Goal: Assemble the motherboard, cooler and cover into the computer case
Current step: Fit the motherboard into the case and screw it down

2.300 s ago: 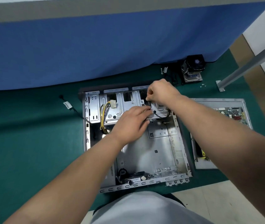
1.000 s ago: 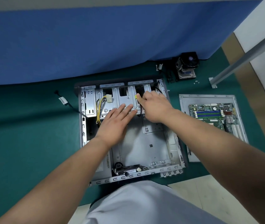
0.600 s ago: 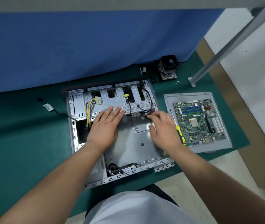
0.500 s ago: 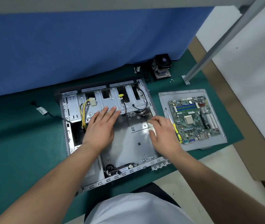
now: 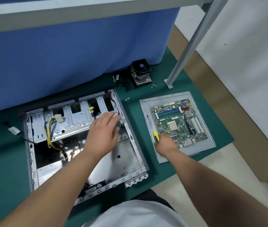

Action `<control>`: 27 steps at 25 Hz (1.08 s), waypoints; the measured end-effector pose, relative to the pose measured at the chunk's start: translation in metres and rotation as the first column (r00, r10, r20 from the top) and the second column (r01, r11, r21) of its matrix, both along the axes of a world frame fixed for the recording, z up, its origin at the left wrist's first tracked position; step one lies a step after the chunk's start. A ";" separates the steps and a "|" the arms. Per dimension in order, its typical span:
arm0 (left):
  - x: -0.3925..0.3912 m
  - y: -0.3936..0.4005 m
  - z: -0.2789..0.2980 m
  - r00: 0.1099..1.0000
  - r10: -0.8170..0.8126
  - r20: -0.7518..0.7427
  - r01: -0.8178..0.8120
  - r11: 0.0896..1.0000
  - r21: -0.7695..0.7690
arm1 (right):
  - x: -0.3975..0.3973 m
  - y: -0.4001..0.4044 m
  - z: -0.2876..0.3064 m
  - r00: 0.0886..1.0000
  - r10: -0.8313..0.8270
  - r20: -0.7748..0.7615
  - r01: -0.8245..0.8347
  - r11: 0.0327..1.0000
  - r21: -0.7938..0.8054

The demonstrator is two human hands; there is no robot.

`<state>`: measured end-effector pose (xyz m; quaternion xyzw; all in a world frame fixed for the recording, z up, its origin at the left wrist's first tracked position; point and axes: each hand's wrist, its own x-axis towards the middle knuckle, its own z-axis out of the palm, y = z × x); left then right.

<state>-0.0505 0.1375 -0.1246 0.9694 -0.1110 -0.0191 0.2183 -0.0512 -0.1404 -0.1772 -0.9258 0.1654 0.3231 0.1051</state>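
Open grey sheet-metal computer case [image 5: 134, 154] lies on its side on the green mat [image 5: 2, 161], interior bare, drive cage at the far end with yellow-and-black power leads [image 5: 49, 133] hanging over it.

Green printed-circuit motherboard [image 5: 180, 123] lies flat on the grey metal side cover [image 5: 200, 149], just to the right of the case and apart from it. A yellow-handled screwdriver [image 5: 155, 135] lies along the board's left edge.

Black-fanned cooler with metal fins [image 5: 141, 72] stands at the far edge of the mat, well apart from both. Small loose screws [image 5: 127, 99] lie between it and the case.

Left hand [image 5: 103, 133] hangs over the case floor, fingers straight and spread, gripping nothing; the tips reach the drive cage, contact not certain. Right hand [image 5: 164, 145] is at the near-left corner of the board beside the screwdriver handle; fingers blurred and partly hidden, so cannot tell whether it grips anything.

Handling judgement: the board looks light, thin and stiff but fragile. Best taken by bare edges or opposite corners, two hands, kept level. Avoid pressing on the square socket, the blue memory slots and the small parts. The rear connectors probably need angling in first. The cooler looks denser; hold its frame, not the fins. The cover is a wide, flexible sheet with likely sharp edges.
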 end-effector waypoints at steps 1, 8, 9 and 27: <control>0.012 -0.016 0.000 0.999 -0.002 -0.049 0.003 1.000 0.019 | 0.001 -0.002 -0.009 0.999 0.034 -0.008 -0.034 0.999 0.003; 0.046 -0.047 -0.019 0.959 0.083 -0.270 -0.053 0.992 0.117 | 0.013 -0.026 -0.020 0.986 0.168 0.024 -0.169 0.985 0.044; 0.046 -0.047 -0.019 0.957 0.083 -0.279 -0.051 0.992 0.118 | 0.016 -0.029 -0.017 0.984 0.173 0.041 -0.176 0.982 0.072; 0.046 -0.079 0.003 0.978 0.147 -0.146 -0.165 0.979 -0.119 | 0.053 -0.039 0.006 0.983 0.012 0.184 -0.080 0.927 0.367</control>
